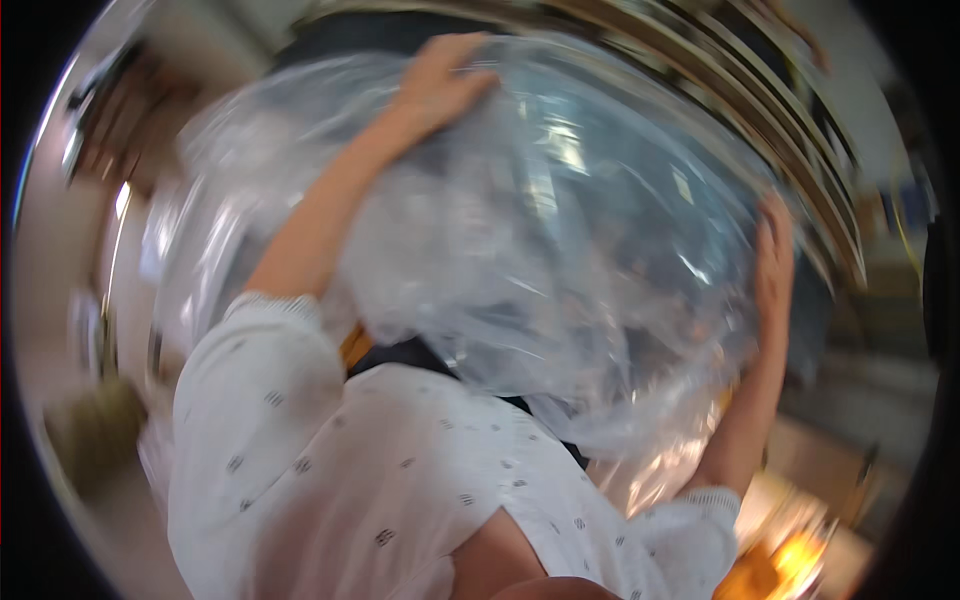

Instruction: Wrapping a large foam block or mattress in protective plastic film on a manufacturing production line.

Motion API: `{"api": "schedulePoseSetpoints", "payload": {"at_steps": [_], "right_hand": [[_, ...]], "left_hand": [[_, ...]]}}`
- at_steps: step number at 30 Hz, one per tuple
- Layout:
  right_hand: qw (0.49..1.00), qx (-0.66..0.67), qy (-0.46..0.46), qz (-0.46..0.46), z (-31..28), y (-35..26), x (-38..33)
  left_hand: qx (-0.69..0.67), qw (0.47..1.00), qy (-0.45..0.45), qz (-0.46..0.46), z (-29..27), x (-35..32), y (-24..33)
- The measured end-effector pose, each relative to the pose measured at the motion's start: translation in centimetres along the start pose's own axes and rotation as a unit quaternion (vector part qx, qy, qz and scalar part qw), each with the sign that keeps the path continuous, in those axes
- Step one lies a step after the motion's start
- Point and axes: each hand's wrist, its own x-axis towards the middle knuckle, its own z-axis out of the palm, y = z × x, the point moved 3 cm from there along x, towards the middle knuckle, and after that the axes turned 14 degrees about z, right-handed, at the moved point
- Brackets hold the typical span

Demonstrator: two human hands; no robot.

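Note:
A big, puffed-up clear plastic bag (560, 250) fills the middle of the view, in front of my chest. My left hand (440, 80) lies over its top edge, fingers curled onto the film. My right hand (775, 262) presses flat against its right side with the fingers pointing up. The bag is held between both hands. My white patterned shirt (330, 470) covers the lower part of the view. Something dark shows through and behind the bag; I cannot tell what it is.
The surroundings are blurred by motion. Curved pale and dark stripes (790, 130), perhaps shelving, run along the upper right. A bright orange-yellow patch (790, 555) sits at the lower right. Brownish shapes (120, 120) lie at the upper left.

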Motion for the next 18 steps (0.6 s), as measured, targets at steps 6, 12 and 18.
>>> {"api": "schedulePoseSetpoints", "payload": {"at_steps": [6, 12, 18], "right_hand": [[0.990, -0.089, -0.102, 0.042, 0.6, 3.4, -3.5], [0.993, -0.087, -0.079, -0.015, 1.1, 3.7, -3.1], [0.992, -0.041, -0.104, 0.062, 0.8, 3.4, -4.0]], "left_hand": [[0.273, 0.946, 0.160, -0.076, -15.2, -9.8, -7.5], [0.081, 0.892, -0.042, -0.443, -9.6, -33.8, -19.0], [-0.104, 0.904, -0.089, -0.404, 2.5, -31.9, -5.7]]}}
